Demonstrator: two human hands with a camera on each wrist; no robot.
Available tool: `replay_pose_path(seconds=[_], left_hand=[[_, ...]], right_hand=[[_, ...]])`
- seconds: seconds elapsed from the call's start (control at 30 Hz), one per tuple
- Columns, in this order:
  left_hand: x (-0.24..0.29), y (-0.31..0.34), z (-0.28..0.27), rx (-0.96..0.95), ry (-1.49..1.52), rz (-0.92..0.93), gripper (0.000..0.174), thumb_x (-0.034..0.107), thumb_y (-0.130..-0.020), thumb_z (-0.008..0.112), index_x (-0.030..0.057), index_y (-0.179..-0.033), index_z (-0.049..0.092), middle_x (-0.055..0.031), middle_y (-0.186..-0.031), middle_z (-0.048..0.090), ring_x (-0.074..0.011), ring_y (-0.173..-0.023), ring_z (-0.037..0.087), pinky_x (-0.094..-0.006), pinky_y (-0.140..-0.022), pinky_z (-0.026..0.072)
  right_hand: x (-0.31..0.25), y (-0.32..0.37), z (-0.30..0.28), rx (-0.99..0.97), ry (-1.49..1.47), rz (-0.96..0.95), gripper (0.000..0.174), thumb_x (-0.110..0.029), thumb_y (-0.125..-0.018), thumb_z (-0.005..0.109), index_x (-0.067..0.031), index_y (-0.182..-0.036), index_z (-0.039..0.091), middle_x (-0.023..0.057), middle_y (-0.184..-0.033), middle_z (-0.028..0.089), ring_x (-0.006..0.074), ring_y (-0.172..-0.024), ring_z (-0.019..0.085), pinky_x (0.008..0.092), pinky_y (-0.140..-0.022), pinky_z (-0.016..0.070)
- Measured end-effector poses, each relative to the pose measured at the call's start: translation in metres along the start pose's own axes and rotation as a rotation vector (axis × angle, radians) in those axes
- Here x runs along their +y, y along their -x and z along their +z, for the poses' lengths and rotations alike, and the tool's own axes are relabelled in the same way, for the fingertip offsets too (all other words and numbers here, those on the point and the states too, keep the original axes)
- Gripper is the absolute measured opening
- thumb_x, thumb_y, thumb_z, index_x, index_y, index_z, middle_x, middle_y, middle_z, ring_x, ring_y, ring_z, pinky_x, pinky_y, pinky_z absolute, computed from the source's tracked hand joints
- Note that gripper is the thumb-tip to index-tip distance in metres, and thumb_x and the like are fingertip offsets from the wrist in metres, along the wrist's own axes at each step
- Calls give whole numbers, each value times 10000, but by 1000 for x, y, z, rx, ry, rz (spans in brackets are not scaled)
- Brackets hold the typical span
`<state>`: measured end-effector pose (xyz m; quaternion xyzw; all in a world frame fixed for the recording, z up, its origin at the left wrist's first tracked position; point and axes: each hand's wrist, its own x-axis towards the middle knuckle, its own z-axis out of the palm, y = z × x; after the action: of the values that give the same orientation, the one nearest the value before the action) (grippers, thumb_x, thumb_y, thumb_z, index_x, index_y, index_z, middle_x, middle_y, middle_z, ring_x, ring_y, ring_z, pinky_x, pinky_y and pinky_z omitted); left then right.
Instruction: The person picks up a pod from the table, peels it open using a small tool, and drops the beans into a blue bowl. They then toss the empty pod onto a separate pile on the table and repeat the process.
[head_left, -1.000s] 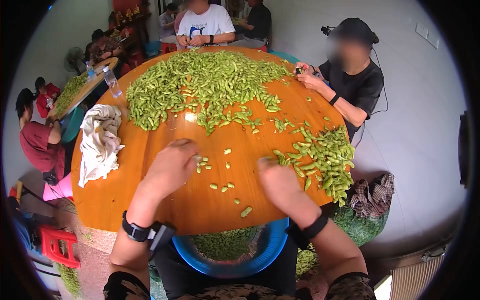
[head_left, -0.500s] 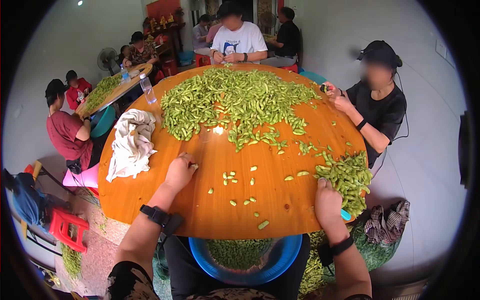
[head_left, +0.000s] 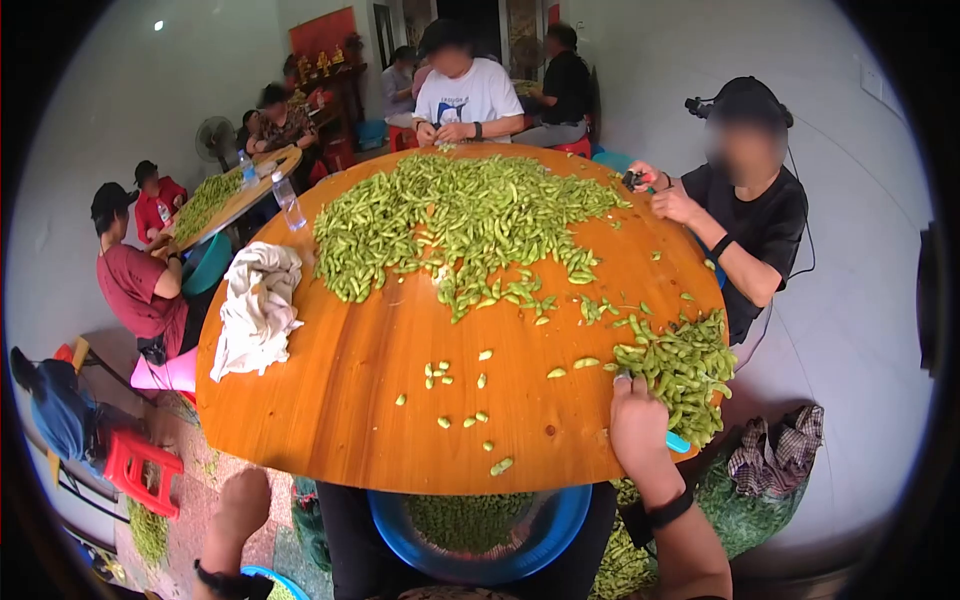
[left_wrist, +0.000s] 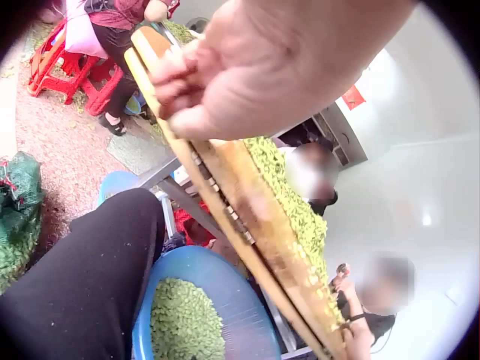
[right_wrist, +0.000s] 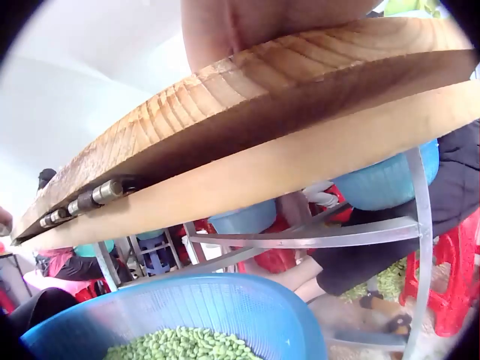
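My left hand (head_left: 243, 505) is off the front left edge of the round wooden table (head_left: 320, 420), above a blue container (head_left: 275, 578) in the head view. Its fingers are loosely curled in the left wrist view, and nothing shows between them. At the table's right side my right hand (head_left: 640, 425) rests against the small heap of green soybean pods (head_left: 685, 375). Its thumb points forward with a pale bit at the tip; the fingers are mostly hidden, and I cannot tell what they hold. Several shelled beans (head_left: 440, 375) lie scattered on the tabletop in front of me.
A large pod heap (head_left: 450, 210) covers the table's far half. A crumpled white cloth (head_left: 258, 310) and a water bottle (head_left: 288, 203) are at the left. The blue basket (right_wrist: 247, 300) of shelled beans sits at my lap. A teal object (head_left: 678, 442) lies beside my right hand. People sit around.
My left hand has left the tabletop, moving left and down past the edge; the pale piece it held is out of sight. My right hand went right to the small pod heap and stays there.
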<state>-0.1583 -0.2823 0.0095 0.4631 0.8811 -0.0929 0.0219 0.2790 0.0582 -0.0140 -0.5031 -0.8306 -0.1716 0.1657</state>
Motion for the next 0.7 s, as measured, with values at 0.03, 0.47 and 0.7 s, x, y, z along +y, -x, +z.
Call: replay_pose_path(seconds=[0.03,0.47,0.7], left_hand=[[-10,6,-16,-235,-121,91,202,251,-830,613,53,-818,646,-163,-851,627,-344,-842,633,-455,-732,504],[310,-223,-142,522,519,987,237,-17,-738,579,28,-969,612,-158,-974,564,-352,-885,597,-418,-780,506],[377,-291,-94,379,230,958,345,-61,-733,552,35,-1061,601,-152,-1031,582,-346,-912,621,-412,-781,521]], right_hand=[[0,0,0,-4,8,3,210,-27,-777,554,-3,-986,549,126,-829,564,263,-639,633,349,-540,527],[-2,0,-2,-47,6,30,373,-58,-783,540,34,-1145,541,115,-841,562,240,-658,625,332,-541,519],[1,0,0,-49,-69,30,385,-51,-784,539,48,-1156,539,115,-824,550,245,-663,618,330,-540,519]])
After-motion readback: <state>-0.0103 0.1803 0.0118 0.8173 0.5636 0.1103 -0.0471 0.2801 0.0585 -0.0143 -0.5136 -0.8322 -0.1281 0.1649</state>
